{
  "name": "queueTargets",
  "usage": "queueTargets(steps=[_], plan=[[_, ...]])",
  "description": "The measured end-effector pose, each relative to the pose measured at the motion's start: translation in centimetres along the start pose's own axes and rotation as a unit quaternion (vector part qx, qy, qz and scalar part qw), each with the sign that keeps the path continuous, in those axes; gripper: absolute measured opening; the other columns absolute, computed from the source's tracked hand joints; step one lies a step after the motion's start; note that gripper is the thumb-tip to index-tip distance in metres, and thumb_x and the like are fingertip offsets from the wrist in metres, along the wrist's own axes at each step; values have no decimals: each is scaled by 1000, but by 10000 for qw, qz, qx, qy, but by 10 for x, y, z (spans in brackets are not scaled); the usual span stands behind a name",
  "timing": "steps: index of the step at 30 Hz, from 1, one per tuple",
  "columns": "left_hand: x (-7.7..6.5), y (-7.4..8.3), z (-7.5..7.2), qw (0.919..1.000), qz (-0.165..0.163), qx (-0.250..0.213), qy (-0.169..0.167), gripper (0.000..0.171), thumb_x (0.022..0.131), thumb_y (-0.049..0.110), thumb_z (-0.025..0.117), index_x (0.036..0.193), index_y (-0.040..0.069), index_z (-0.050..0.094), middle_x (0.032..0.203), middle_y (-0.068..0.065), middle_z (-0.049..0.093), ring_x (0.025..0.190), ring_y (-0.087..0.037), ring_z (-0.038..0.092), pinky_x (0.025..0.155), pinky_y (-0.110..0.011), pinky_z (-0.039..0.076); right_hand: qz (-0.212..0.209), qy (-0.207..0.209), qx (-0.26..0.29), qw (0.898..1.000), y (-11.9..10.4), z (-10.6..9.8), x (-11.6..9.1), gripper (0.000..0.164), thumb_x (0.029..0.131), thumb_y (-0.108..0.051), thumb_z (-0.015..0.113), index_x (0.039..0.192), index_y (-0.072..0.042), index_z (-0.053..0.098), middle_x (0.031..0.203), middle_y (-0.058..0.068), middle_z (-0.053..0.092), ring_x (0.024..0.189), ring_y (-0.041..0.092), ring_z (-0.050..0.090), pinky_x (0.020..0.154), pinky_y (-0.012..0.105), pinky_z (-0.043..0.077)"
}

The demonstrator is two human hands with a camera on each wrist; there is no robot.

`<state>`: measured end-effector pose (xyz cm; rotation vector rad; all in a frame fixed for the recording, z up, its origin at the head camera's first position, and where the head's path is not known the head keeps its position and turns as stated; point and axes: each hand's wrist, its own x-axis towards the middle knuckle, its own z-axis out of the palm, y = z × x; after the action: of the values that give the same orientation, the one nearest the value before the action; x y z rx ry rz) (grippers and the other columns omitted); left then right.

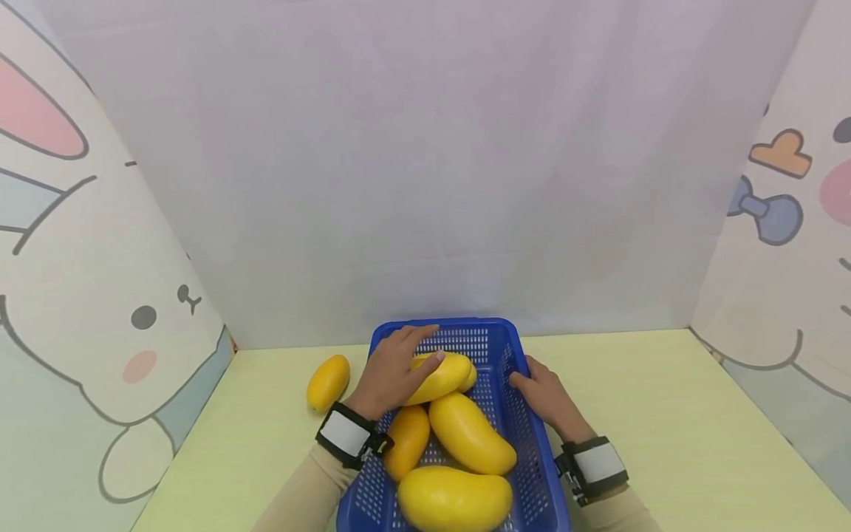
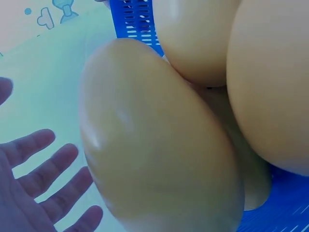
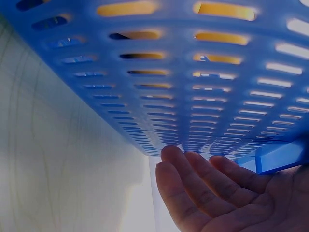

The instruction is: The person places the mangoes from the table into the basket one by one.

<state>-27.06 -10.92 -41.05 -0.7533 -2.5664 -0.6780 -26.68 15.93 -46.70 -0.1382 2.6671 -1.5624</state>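
A blue mesh basket holds several yellow mangoes, among them a large one at the near end and another in the middle. My left hand reaches over the left rim, above a mango at the far end. Its fingers look straight and spread in the left wrist view, apart from the nearest mango. An orange-yellow mango lies below the left wrist. On the right rim, my right hand grips the basket, thumb over the edge and fingers along the outer wall.
One small orange-yellow mango lies on the pale yellow-green table, left of the basket. A plain light curtain stands behind, and panels with cartoon rabbits flank both sides. Each wrist wears a strapped band.
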Motion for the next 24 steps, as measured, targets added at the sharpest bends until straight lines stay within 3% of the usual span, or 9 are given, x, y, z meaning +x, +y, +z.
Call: queueTargets(steps=[8,24], plan=[[0,-2,-4,9981,93,-202,572,51,95,52,37,133,21,50,128,-4,53,116,-22,48,93,-46,41,-3,31,-2,10000,1,1,0,41,89,-19,46,126,0,45,100,18,59,70,23,58,58,36,53],[-1,-4,-17,9918,479,339,1140,58,90,57,39,136,21,47,132,-6,49,122,-25,42,99,-52,32,80,11,35,10000,0,1,0,41,89,-20,46,126,-1,45,100,18,59,69,23,58,57,36,52]])
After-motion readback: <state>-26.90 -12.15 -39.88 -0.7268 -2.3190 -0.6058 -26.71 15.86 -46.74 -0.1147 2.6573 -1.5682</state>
